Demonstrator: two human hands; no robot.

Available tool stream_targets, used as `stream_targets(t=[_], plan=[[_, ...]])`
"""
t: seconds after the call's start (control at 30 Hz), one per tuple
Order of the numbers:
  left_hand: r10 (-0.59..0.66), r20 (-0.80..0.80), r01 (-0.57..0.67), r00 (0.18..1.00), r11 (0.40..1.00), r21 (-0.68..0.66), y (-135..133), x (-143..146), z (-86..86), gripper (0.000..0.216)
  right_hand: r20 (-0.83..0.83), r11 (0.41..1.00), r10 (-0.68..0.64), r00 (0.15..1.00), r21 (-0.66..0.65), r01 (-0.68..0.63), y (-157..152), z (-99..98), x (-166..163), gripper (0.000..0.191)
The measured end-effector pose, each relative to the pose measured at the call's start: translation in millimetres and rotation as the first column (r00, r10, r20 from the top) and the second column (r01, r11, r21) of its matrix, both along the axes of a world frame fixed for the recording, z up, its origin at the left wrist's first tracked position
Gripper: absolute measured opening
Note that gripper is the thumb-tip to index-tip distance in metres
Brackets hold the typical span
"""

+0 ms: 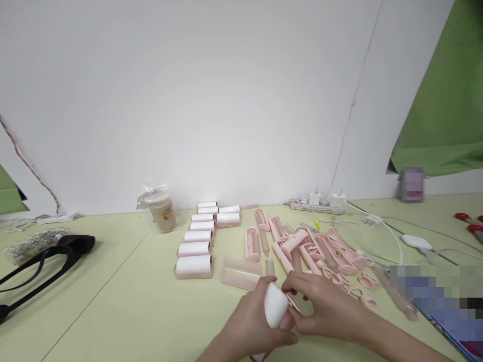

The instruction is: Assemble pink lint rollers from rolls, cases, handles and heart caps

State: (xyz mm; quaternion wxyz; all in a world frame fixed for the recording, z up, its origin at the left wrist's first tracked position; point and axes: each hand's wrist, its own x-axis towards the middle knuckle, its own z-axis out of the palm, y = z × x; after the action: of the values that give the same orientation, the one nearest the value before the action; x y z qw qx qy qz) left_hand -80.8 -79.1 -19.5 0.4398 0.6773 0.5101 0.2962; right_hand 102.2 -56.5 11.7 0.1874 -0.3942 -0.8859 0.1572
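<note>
No legible txt, nos. or brands; yellow label (166,213) on bagged cup (162,219) too blurry.

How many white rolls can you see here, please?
10 white rolls: one in the left hand, seven in the longer row running toward the wall, and two in the shorter row to its right. Others may be hidden among the pink pieces.

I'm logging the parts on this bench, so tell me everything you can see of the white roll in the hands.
The white roll looks plain, smooth and rounded, perhaps paper, though its material is uncertain. It is tilted, held by the left hand, whose fingers and palm hide part of it. Along its right side is a pale pink part, pinched by the right hand. Whether they are joined is unclear.
</note>
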Motion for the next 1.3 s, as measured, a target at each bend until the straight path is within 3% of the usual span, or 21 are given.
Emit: stream_targets(t=[0.13, 0.27, 0.53, 0.8, 0.87, 0.97, 1.07, 1.17, 1.23, 1.3], plan=[[-0.127, -0.151, 0.149, 0.980, 0.978, 0.145, -6.6, -0.5, 0.5, 0.043, 0.233, 0.996, 0.044, 0.972, 0.062, -0.060, -13.4, 0.0, 2.8, 0.018], [-0.189, -0.141, 0.218, 0.972, 0.948, 0.231, -10.6, -9.6, -3.5, 0.043, 0.276, 0.995, 0.057, 0.960, 0.061, -0.077, -23.3, -7.1, -2.3, 0.022], [-0.237, -0.027, 0.235, 0.971, 0.929, 0.285, -16.2, -24.3, -1.6, 0.037, 0.176, 0.991, 0.135, 0.975, -0.041, -0.130, -31.5, -6.4, -9.0, 0.021], [-0.263, -0.238, 0.314, 0.935, 0.926, 0.210, -19.1, -33.6, 4.7, 0.023, 0.166, 0.969, 0.237, 0.957, -0.113, -0.220, -30.3, 2.5, -6.4, 0.013], [-0.250, -0.198, 0.286, 0.948, 0.941, 0.182, -17.3, -33.3, 6.3, 0.027, 0.115, 0.974, 0.193, 0.974, -0.147, -0.175, -24.6, 3.7, -3.1, 0.018], [-0.178, -0.054, 0.184, 0.983, 0.970, 0.158, -13.8, -25.4, 7.8, 0.033, -0.099, 0.969, 0.016, 0.995, -0.245, -0.040, -17.1, -5.3, -3.5, 0.026], [-0.074, 0.058, 0.066, 0.996, 0.990, 0.128, -9.3, -11.4, 4.0, 0.038, -0.397, 0.907, -0.134, 0.908, -0.419, -0.049, -13.3, -29.4, -14.0, 0.038], [-0.062, 0.067, 0.053, 0.996, 0.989, 0.135, -4.0, -2.7, -3.1, 0.066, -0.660, 0.803, -0.209, 0.721, -0.537, -0.259, -9.9, -53.5, -26.4, 0.053], [-0.110, -0.010, 0.110, 0.994, 0.972, 0.209, -0.2, -5.7, -4.2, 0.083, -0.731, 0.761, -0.278, 0.623, -0.563, -0.321, -7.8, -58.5, -28.4, 0.056], [-0.142, -0.093, 0.163, 0.985, 0.947, 0.277, 4.3, -16.9, -1.1, 0.087, -0.733, 0.741, -0.402, 0.549, -0.612, -0.275, -7.2, -52.5, -23.7, 0.056]])
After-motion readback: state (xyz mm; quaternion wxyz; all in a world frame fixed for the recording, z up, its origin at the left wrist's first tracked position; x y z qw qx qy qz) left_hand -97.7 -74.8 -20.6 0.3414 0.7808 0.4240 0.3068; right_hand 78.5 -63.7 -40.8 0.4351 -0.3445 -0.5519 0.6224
